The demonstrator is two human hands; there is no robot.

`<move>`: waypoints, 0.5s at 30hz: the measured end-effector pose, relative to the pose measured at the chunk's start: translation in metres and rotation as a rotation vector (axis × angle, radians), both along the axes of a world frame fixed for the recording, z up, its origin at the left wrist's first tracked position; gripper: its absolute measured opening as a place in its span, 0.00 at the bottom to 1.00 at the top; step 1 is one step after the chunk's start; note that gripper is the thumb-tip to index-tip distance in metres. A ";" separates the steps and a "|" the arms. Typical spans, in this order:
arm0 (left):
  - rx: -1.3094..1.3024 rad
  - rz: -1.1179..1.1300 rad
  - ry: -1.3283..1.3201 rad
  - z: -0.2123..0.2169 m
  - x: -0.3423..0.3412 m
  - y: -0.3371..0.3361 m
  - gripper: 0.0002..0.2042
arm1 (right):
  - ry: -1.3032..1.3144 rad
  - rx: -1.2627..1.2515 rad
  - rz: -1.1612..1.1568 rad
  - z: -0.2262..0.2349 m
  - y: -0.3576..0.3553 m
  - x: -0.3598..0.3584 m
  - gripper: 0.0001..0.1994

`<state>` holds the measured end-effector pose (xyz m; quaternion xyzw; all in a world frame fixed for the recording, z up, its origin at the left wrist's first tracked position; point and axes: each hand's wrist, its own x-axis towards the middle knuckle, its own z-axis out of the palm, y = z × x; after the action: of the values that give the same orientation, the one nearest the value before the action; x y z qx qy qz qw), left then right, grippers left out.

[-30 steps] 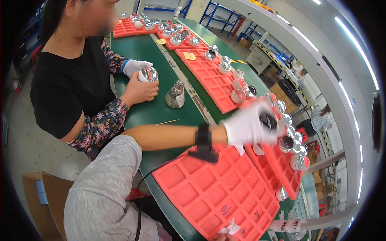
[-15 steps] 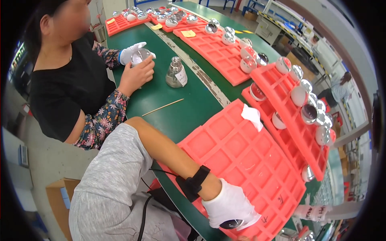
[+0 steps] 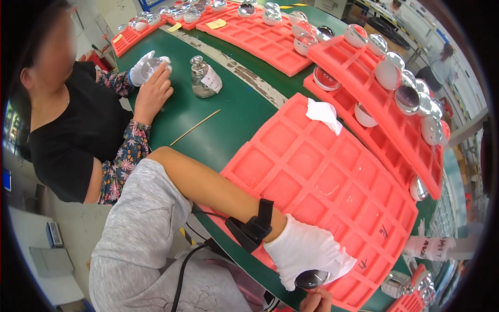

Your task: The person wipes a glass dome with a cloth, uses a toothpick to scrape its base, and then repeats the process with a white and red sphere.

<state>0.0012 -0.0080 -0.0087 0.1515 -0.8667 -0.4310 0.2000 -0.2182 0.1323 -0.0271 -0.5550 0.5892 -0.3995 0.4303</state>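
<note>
My left hand (image 3: pixel 306 247), in a white glove with a black strap at the wrist, closes around a dark, shiny, round glass lens (image 3: pixel 312 279) over the near edge of a red tray (image 3: pixel 312 182). At the bottom of the picture my bare right hand (image 3: pixel 318 300) has its fingers curled and pressed to the lens's lower edge. Most of that hand is cut off by the frame. The tray's square compartments hold no lenses, and a crumpled white cloth (image 3: pixel 323 113) lies at its far side.
Stacked red trays (image 3: pixel 364 67) with silvery lenses stand to the right, more trays (image 3: pixel 254 36) farther back. A co-worker's hands (image 3: pixel 150 83) hold a clear lens on the left. Near them are a glass bottle (image 3: pixel 204 80) and a thin wooden stick (image 3: pixel 196 127).
The view has shifted, with the tray appearing higher and larger. The lens shows more fully below my left glove, and my right fingers have come farther into view at its edge.
</note>
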 end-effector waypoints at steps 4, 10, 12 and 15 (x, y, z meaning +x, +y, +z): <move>-0.016 0.042 0.009 0.001 0.001 0.001 0.20 | -0.098 0.068 -0.040 0.002 0.002 0.003 0.06; -0.127 0.053 0.089 0.004 -0.005 -0.004 0.21 | -0.221 0.063 -0.086 0.006 -0.004 0.013 0.05; -0.123 -0.017 0.121 0.006 -0.007 -0.006 0.21 | -0.174 0.025 -0.056 0.008 -0.008 0.013 0.03; -0.059 -0.009 0.195 0.002 -0.005 -0.010 0.20 | -0.065 0.137 -0.070 0.018 -0.013 0.006 0.03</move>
<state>-0.0042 -0.0180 -0.0070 0.0991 -0.8561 -0.4191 0.2858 -0.2121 0.1188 -0.0095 -0.4900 0.6200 -0.3909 0.4719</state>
